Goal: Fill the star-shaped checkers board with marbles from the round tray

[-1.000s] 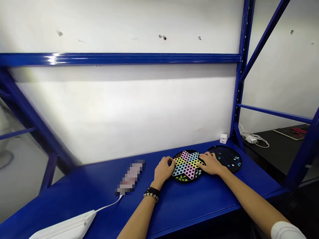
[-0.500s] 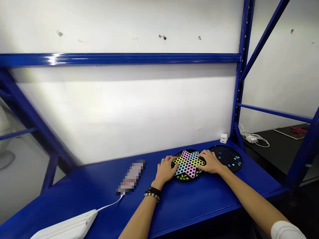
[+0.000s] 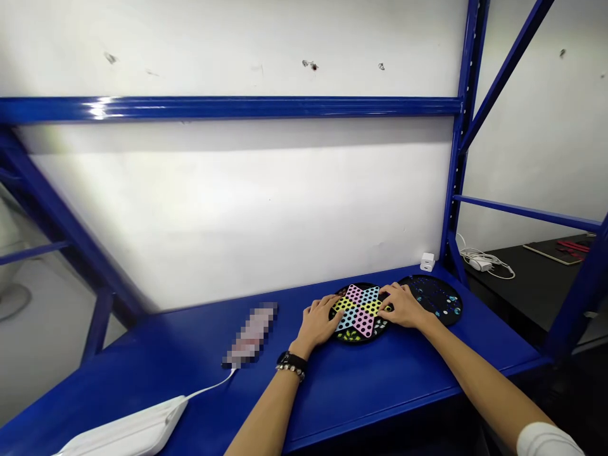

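Note:
A Chinese checkers board (image 3: 357, 311), a star with pink, blue and yellow hole-dotted points, sits over a round black tray (image 3: 363, 342). Yellow and pale pieces show in the tray's compartments around the star. My left hand (image 3: 319, 324) grips the left side, thumb by the blue and yellow points, fingers curled over the far left edge. On the opposite side my right hand (image 3: 401, 307) pinches the yellow right point between thumb and fingers, hiding its tip. Behind that hand lies a round black lid (image 3: 439, 301) with blue and white dots, partly covered.
A phone-like blurred item (image 3: 250, 335) lies left of my hands, joined by a white cable (image 3: 209, 389) to a white power strip or bank (image 3: 128, 430). White charger plugs (image 3: 427, 261) stand near the blue rack post (image 3: 456, 183). The blue shelf (image 3: 370, 386) has a front edge.
My right hand has moved slightly left and its fingers have closed tighter over the star's right point. My left hand has barely moved; the view has shifted a little.

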Demonstrator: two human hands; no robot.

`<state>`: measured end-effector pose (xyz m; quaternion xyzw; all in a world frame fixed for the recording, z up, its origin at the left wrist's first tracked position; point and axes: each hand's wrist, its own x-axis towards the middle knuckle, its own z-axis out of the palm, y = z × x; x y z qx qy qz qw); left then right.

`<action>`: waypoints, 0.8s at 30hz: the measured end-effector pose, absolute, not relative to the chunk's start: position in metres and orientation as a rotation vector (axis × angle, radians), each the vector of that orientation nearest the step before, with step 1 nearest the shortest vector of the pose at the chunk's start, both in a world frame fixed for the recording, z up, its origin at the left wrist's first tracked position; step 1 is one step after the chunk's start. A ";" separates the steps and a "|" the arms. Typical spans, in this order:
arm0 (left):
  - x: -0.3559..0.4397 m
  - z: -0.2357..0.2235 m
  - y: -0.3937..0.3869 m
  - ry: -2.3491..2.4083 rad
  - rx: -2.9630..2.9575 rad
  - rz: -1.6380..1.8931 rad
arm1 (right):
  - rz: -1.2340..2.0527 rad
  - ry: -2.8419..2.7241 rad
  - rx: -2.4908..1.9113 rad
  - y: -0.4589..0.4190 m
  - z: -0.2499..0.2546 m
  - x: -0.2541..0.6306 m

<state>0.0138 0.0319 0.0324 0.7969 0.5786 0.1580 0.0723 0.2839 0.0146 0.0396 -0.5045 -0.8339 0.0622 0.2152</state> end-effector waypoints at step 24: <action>0.025 0.049 0.018 1.736 2.484 0.543 | 0.095 -2.317 -1.682 0.019 0.027 0.293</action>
